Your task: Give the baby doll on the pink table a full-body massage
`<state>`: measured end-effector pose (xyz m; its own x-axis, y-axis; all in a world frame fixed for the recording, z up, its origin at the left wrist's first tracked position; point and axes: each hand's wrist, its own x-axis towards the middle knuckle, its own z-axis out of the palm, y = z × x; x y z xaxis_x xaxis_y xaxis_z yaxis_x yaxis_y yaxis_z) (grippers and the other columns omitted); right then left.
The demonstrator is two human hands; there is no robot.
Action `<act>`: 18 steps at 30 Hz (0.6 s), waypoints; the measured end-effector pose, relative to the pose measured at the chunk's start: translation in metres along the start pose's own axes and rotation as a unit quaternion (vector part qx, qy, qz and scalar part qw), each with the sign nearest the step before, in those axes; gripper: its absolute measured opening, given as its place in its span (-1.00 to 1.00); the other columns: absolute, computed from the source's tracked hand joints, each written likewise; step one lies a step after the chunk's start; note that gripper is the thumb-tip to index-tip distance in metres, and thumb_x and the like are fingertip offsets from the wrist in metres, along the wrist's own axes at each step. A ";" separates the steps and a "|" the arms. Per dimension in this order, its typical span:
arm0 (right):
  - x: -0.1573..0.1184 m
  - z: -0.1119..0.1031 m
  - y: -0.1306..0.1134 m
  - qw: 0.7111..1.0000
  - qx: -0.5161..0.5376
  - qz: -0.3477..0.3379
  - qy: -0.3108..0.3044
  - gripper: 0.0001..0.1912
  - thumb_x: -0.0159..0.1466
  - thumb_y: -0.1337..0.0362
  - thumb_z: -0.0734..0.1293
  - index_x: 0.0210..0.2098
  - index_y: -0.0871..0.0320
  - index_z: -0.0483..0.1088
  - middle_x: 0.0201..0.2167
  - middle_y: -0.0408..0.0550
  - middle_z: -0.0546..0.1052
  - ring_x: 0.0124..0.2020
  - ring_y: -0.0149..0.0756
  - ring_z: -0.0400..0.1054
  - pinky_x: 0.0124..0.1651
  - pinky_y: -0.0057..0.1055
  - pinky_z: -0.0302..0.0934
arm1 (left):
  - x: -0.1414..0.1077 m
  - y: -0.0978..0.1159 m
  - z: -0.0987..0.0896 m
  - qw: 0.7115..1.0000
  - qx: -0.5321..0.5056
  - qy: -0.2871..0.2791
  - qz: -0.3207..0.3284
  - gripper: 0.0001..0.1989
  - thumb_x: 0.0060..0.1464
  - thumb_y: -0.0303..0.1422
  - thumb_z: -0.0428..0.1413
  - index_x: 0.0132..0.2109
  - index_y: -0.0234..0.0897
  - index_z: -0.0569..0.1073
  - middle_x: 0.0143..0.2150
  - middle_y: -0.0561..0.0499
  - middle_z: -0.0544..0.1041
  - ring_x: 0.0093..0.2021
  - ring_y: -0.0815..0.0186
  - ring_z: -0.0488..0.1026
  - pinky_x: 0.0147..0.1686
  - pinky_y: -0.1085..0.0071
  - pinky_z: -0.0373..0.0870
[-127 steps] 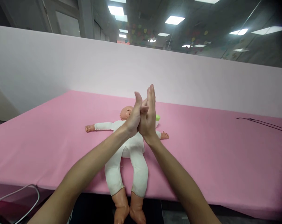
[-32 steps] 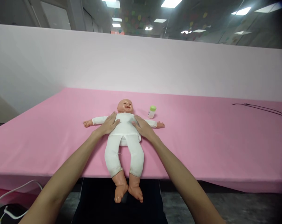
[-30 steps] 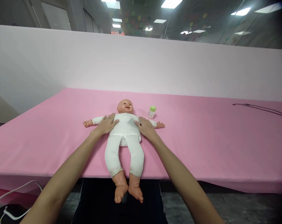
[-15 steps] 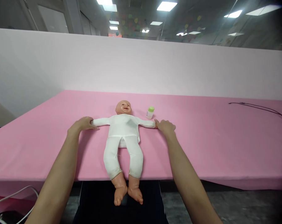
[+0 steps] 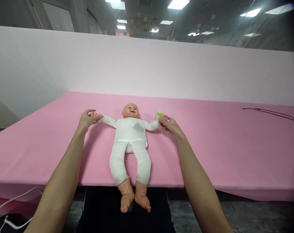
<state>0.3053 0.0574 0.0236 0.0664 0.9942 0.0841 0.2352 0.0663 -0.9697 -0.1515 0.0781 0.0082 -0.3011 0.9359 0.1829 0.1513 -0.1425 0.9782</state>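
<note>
Doll (image 5: 130, 132) supine, arms (image 5: 109, 121) apparently raised off tabletop (image 5: 217, 142); left hand (image 5: 85, 121), right hand (image 5: 172, 126): fingers clamped on its hands (image 5: 164, 117); legs (image 5: 144, 165) untouched.

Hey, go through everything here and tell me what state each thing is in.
Doll: face up, arms spread
Left hand: holding one doll hand
Right hand: holding the other
Bottle: upright, capped, partly hidden
Pink cover: spread out
Black cord: lying loose
White cable: curved
Ceiling lights: lit
</note>
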 end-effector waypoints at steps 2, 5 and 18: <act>0.001 0.005 0.002 0.999 0.022 -0.008 -0.022 -0.47 0.04 -0.08 0.61 -0.21 0.18 0.52 -0.24 0.04 0.61 -0.26 -0.21 0.47 -0.20 -0.34 0.41 | -0.001 -0.006 0.021 0.994 -0.106 0.041 0.000 -0.49 -0.21 -0.33 0.50 -0.09 -0.27 0.53 -0.20 -0.04 0.58 -0.22 0.25 0.60 -0.13 0.24 0.60; 0.002 0.017 0.009 0.996 -0.011 -0.042 -0.074 -0.35 0.10 -0.03 0.58 0.06 0.20 0.53 0.14 0.21 0.56 0.07 -0.02 0.47 0.06 -0.21 0.43 | -0.006 -0.019 0.052 0.987 -0.156 0.046 -0.005 -0.63 -0.15 -0.35 0.46 -0.18 -0.30 0.55 -0.19 -0.07 0.61 -0.16 0.22 0.60 -0.06 0.26 0.56; 0.020 0.080 0.050 0.992 -0.031 -0.093 0.073 -0.48 0.26 -0.24 0.35 -0.33 0.14 0.43 -0.36 -0.01 0.57 -0.32 -0.17 0.44 -0.25 -0.29 0.33 | -0.003 -0.042 0.085 0.994 -0.061 -0.071 -0.056 -0.54 0.14 -0.02 0.24 -0.53 -0.26 0.41 -0.55 0.01 0.42 -0.50 0.33 0.29 -0.42 0.38 0.23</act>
<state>0.2409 0.0871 -0.0410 0.1557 0.9419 0.2978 0.3165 0.2380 -0.9183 -0.0767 0.1092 -0.0415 -0.1719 0.9829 0.0653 0.0061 -0.0653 0.9978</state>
